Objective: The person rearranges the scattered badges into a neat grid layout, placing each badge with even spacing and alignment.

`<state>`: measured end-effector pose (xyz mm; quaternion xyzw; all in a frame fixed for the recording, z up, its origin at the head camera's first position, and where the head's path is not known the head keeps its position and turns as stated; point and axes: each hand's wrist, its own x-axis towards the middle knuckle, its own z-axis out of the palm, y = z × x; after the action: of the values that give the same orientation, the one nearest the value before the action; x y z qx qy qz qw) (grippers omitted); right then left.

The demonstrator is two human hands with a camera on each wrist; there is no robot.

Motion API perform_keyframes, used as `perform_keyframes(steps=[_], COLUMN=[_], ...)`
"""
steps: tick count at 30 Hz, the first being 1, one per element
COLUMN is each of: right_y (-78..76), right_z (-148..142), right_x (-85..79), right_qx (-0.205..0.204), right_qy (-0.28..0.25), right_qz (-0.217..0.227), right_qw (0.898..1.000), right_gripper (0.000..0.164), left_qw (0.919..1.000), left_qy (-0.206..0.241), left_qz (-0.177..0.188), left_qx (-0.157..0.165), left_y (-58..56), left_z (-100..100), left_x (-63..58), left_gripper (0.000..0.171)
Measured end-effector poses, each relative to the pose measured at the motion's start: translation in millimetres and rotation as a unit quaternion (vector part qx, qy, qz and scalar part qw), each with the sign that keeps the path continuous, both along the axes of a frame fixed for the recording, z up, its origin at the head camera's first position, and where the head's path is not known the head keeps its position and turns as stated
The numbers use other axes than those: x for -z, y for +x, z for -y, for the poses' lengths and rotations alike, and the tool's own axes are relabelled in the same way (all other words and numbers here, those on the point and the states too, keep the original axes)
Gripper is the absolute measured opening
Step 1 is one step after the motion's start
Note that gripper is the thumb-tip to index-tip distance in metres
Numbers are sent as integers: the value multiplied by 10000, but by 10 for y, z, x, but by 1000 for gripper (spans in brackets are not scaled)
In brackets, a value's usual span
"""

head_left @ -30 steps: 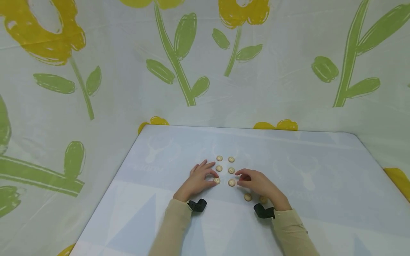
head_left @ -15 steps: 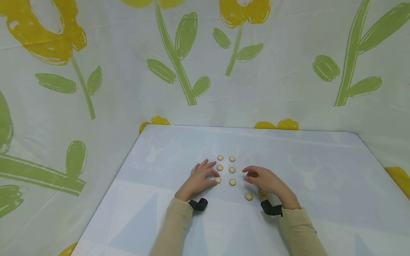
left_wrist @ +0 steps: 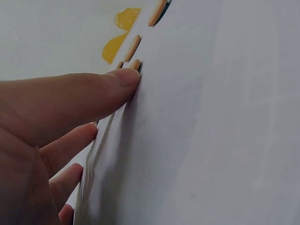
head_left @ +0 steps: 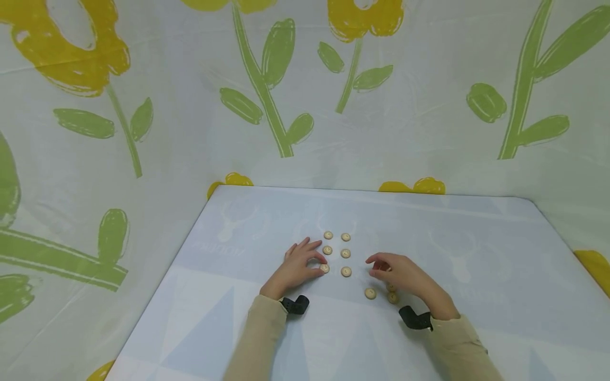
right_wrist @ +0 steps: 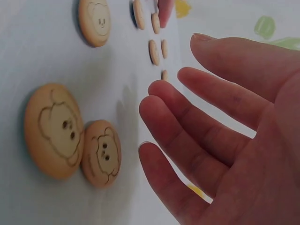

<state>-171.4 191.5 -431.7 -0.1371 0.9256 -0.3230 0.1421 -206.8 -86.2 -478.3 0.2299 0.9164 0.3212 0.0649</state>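
Note:
Round wooden buttons with an animal face lie on the table in two columns of three. My left hand (head_left: 296, 267) pinches the nearest button of the left column (head_left: 324, 268) between thumb and index finger, its other fingers spread. In the left wrist view the thumb (left_wrist: 93, 93) hides part of that button. My right hand (head_left: 400, 274) hovers with loosely curled fingers, holding nothing, right of the near button of the right column (head_left: 346, 271). Below it lie a single button (head_left: 370, 293) and two touching buttons (right_wrist: 54, 131), whose two holes show in the right wrist view.
The pale blue and white tabletop (head_left: 500, 254) extends around both hands. A curtain with printed yellow flowers and green leaves (head_left: 405, 116) hangs behind and beside it. Each wrist wears a black camera mount, such as the right one (head_left: 413, 318).
My right hand has drawn away from the near right-column button, moving right and slightly toward me, uncovering more of the two touching buttons. The left hand keeps its pinch in place.

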Motion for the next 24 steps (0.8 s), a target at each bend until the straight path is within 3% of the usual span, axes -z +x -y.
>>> perform_keyframes(steps=[10,24], right_y=[95,142], right_z=[-98,-170], right_x=[-12,138], right_qx=[-153,-332], right_qy=[-42,-157], right_qz=[-116,-143], right_qw=[9998,9992], right_gripper=[23,22], left_qw=[10000,10000], left_qy=[-29,-22], left_qz=[2,14], left_qx=[12,15], left_y=[-1,10], left_z=[2,-1], left_x=[4,-18], left_gripper=[15,14])
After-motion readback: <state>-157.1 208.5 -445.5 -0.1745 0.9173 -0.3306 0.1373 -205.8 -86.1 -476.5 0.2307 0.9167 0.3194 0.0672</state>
